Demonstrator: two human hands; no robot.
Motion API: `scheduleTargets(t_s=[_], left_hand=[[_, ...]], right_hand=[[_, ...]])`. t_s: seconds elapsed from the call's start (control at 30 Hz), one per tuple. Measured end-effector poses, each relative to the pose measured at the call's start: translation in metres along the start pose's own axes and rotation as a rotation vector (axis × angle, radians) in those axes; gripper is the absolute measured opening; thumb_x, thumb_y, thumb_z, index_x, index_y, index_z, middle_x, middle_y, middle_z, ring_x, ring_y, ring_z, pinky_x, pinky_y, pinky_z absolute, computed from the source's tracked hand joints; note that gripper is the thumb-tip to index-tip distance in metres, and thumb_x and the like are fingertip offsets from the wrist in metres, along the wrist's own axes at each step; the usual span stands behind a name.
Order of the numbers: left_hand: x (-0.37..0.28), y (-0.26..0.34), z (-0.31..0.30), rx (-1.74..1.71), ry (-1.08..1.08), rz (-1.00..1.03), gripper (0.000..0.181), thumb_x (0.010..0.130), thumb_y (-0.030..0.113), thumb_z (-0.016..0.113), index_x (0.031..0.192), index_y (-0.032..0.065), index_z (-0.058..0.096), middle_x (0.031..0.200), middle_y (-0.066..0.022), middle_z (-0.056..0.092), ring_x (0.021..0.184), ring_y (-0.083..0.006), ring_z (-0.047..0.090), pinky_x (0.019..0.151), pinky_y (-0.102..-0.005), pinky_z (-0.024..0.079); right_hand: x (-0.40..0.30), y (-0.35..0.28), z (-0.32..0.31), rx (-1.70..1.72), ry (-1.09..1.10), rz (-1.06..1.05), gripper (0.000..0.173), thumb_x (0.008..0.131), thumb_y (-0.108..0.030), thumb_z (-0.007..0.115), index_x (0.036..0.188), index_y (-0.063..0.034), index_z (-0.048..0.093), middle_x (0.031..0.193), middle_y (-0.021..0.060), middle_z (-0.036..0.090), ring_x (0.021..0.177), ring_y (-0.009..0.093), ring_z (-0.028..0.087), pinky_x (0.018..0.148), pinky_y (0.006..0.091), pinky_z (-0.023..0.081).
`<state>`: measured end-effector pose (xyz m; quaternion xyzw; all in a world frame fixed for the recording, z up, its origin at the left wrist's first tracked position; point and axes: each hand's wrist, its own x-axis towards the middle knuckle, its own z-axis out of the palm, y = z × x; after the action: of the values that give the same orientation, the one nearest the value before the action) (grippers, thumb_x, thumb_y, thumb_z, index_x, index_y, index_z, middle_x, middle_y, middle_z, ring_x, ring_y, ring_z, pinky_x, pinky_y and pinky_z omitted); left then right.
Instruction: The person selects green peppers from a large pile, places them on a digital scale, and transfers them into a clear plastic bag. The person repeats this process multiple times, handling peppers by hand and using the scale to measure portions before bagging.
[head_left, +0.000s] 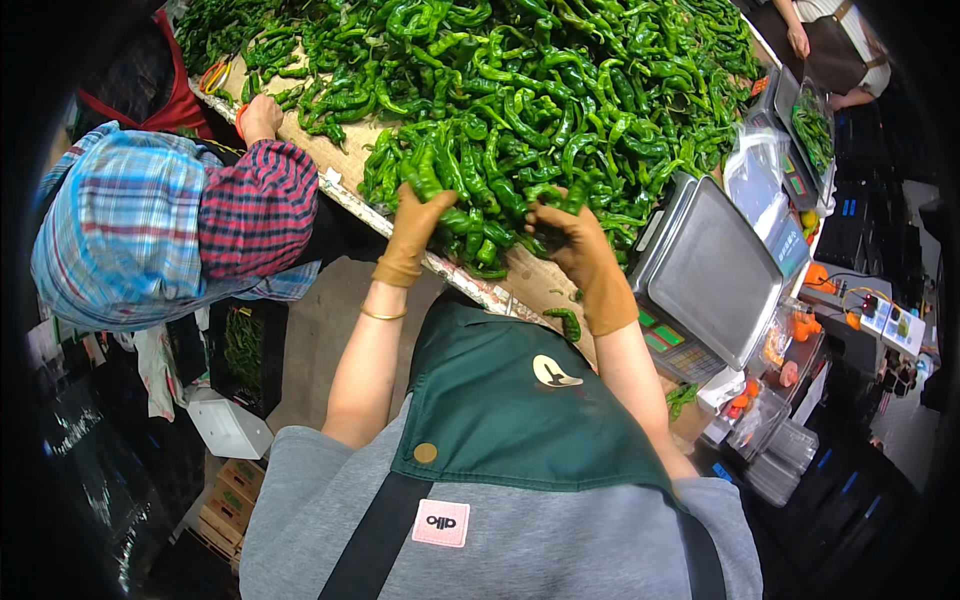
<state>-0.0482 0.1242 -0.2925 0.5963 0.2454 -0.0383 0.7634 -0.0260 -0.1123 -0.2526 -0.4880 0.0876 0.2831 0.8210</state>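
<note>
A large heap of long, wrinkled green peppers (517, 112) covers the table before me. My left hand (411, 229), in a tan glove, is at the heap's near edge with its thumb and fingers around green peppers; its fingertips are hidden among them. To the right, my right hand (577, 244), in a matching glove, has curled fingers and holds green peppers near its thumb. Between the hands lies a bunch of peppers, roughly side by side. One loose pepper (564, 322) rests on the tabletop below my right hand.
A digital scale with a steel pan (716, 274) stands close to my right hand. Beyond it are plastic bags (754, 165) and a second scale (784, 120). At left, a co-worker in a plaid sleeve (259, 210) reaches onto the table (356, 196). Another person's hand (798, 39) shows top right.
</note>
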Motion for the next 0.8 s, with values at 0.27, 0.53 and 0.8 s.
scheduleTargets(t_s=[0.27, 0.53, 0.8], left_hand=[[0.015, 0.010, 0.010, 0.468, 0.295, 0.325, 0.044, 0.074, 0.017, 0.080, 0.103, -0.0036, 0.053, 0.091, -0.0148, 0.062, 0.077, -0.0247, 0.060, 0.070, -0.0349, 0.049], [0.040, 0.016, -0.001, 0.686, 0.223, 0.270, 0.065, 0.070, 0.026, 0.082, 0.120, -0.0071, 0.055, 0.107, -0.0245, 0.066, 0.097, -0.0338, 0.065, 0.086, -0.0380, 0.050], [0.017, 0.007, -0.060, -0.460, -0.073, -0.195, 0.028, 0.087, 0.020, 0.066, 0.105, -0.0007, 0.062, 0.092, -0.0079, 0.066, 0.078, -0.0203, 0.067, 0.068, -0.0336, 0.057]], right_hand=[[0.080, 0.048, 0.080, -1.994, 0.370, -0.675, 0.005, 0.080, -0.010, 0.061, 0.082, -0.0069, 0.057, 0.078, 0.0122, 0.063, 0.074, 0.026, 0.065, 0.058, 0.0367, 0.053], [0.041, -0.001, 0.063, -1.335, 0.123, -0.126, 0.041, 0.070, -0.011, 0.070, 0.104, 0.0046, 0.053, 0.095, 0.0237, 0.067, 0.089, 0.039, 0.066, 0.081, 0.0413, 0.052], [0.051, -0.012, 0.105, -1.296, -0.071, -0.071, 0.055, 0.070, -0.019, 0.068, 0.118, 0.0055, 0.056, 0.117, 0.0266, 0.061, 0.104, 0.039, 0.061, 0.090, 0.0428, 0.050]])
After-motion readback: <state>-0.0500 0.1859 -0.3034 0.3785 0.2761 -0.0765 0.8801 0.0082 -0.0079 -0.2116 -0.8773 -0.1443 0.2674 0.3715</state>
